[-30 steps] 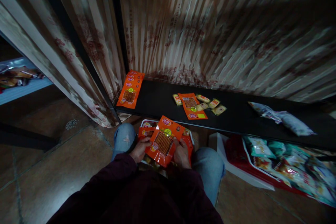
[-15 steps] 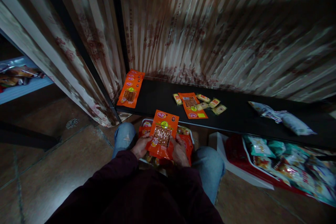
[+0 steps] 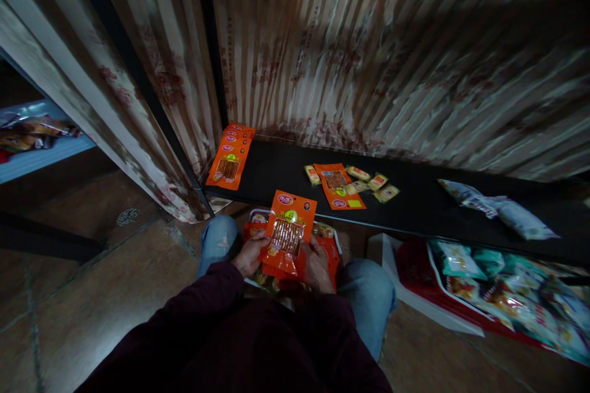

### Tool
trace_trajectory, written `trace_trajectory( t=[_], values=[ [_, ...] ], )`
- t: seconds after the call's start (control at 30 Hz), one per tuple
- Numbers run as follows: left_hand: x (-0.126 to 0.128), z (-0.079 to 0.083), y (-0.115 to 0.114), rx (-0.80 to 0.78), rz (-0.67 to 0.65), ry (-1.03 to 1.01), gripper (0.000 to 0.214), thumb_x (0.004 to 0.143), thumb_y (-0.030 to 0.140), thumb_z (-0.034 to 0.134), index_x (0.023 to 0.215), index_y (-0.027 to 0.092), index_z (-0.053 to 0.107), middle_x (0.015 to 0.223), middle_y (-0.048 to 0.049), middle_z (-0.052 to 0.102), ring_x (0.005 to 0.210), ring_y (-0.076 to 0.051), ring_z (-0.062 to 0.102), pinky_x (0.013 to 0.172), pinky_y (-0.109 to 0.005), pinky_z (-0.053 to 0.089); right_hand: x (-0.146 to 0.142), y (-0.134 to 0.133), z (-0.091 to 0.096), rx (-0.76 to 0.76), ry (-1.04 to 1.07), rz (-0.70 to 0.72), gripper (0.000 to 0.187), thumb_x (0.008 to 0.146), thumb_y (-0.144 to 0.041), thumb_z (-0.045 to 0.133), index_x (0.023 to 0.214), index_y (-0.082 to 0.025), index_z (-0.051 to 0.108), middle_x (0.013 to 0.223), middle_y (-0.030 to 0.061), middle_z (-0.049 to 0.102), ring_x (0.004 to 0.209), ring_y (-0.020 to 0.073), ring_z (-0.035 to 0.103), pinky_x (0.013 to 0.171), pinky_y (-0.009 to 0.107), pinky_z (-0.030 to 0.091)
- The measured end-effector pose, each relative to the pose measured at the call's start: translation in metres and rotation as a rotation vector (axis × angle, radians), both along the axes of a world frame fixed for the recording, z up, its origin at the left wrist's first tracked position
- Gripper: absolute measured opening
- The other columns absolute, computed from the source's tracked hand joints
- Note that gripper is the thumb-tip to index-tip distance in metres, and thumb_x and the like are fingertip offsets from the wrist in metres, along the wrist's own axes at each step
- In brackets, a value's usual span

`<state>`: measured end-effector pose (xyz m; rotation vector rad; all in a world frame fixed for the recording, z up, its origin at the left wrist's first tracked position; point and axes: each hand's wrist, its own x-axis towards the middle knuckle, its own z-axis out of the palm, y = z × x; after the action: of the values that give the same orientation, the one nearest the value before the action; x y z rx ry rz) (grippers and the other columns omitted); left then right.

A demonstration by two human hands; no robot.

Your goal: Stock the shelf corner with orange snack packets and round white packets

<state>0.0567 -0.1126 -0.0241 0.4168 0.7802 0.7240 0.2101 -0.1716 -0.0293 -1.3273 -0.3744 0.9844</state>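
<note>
At far left, a pale blue tray holds wrapped snacks. A patterned, pleated curtain hangs beside and behind a low black shelf. On the shelf's left end lie overlapping orange packets, fanned so their tops show. Below the shelf, between the knees of a seated person in jeans, the left hand is closed on the lower left edge of another orange packet. This packet is tilted up, front showing, above a white-rimmed basket of more packets; whether a second one is gripped behind it, I cannot tell. The right hand pinches the lower right edge, thumb towards the front. On the shelf just beyond, a single orange packet lies among small yellow packets, one resting on it. Further right lies crumpled pale packaging. At far right, below the shelf, a red basket holds green, white and red snack bags.
</note>
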Motion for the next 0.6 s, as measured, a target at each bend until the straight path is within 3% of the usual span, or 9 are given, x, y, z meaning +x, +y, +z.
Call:
trace_trajectory(
  t=[0.3, 0.6],
  values=[
    [0.002, 0.008, 0.001, 0.051, -0.014, 0.054, 0.034, 0.056, 0.022, 0.08, 0.087, 0.014, 0.068, 0.081, -0.0059, 0.071, 0.078, -0.021, 0.067, 0.075, -0.031, 0.049, -0.002, 0.0, 0.011, -0.031, 0.156, -0.063, 0.027, 0.058, -0.028, 0.073, 0.082, -0.022, 0.065, 0.081, 0.0011, 0.073, 0.074, 0.0202, 0.065, 0.071, 0.035, 0.052],
    [0.004, 0.013, 0.0, 0.046, -0.005, 0.077, 0.036, 0.054, 0.024, 0.079, 0.086, 0.014, 0.068, 0.075, -0.0044, 0.07, 0.073, -0.02, 0.066, 0.073, -0.031, 0.048, 0.0, 0.0, 0.008, -0.029, 0.026, -0.045, 0.021, 0.061, -0.029, 0.07, 0.081, -0.023, 0.067, 0.081, 0.0007, 0.072, 0.072, 0.02, 0.064, 0.069, 0.033, 0.051]
  ],
)
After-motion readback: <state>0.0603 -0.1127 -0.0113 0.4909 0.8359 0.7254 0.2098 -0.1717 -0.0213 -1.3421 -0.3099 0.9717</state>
